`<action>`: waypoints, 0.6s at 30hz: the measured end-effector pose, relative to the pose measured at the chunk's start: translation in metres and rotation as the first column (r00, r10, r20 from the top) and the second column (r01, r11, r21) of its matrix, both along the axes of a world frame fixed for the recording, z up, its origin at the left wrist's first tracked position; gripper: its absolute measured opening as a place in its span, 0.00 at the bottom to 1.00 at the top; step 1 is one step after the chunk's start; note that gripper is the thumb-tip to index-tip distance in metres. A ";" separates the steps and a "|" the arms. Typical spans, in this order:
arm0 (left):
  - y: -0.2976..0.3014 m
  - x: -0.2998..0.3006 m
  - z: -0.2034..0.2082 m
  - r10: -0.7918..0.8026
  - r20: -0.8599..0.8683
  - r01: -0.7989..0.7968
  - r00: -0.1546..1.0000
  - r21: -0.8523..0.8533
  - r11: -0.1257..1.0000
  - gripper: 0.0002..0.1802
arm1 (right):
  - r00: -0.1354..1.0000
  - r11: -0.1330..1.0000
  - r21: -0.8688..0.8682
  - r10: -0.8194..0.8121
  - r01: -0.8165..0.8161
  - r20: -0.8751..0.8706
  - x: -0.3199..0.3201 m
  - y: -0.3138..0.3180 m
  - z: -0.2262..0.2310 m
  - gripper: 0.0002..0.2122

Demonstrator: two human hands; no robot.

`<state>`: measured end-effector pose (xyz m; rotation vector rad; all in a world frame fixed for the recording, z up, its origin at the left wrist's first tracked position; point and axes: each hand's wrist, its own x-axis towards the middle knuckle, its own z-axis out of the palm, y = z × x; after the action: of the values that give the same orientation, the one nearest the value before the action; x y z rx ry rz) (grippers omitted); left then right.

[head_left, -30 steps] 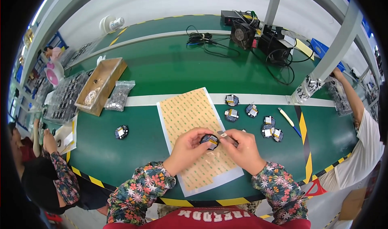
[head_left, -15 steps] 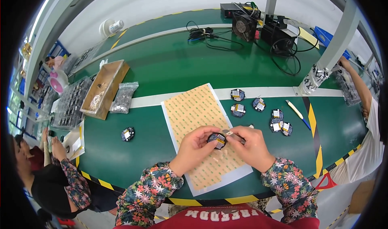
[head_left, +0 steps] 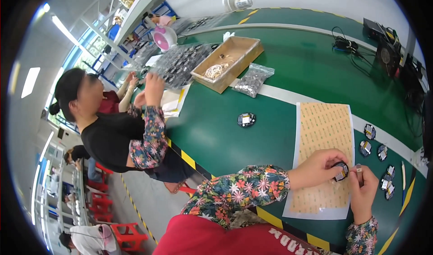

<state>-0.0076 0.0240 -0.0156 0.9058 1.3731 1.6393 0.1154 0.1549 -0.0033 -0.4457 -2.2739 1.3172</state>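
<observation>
round black part (head_left: 341,171), pinched between left fingers (head_left: 334,161)

A clear plastic bag (head_left: 252,80) of small silvery parts lies on the green table just beside an open brown cardboard box (head_left: 228,62). Nearer the person, a white sheet (head_left: 324,156) covered in rows of tan stickers lies flat. Clear blister trays (head_left: 180,63) of dark parts sit left of the box.

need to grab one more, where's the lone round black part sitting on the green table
In the head view the lone round black part lies on the green table, left of the sticker sheet and just below the clear bag of small parts.
</observation>
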 end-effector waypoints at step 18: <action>0.001 -0.002 -0.004 -0.010 -0.044 0.010 0.999 -0.004 1.000 0.11 | 0.999 0.999 0.001 0.039 -0.039 0.019 0.000 -0.002 0.006 0.01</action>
<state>-0.0094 0.0249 -0.0197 0.9510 1.3986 1.6175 0.1158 0.1524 0.0032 -0.4166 -2.3095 1.3365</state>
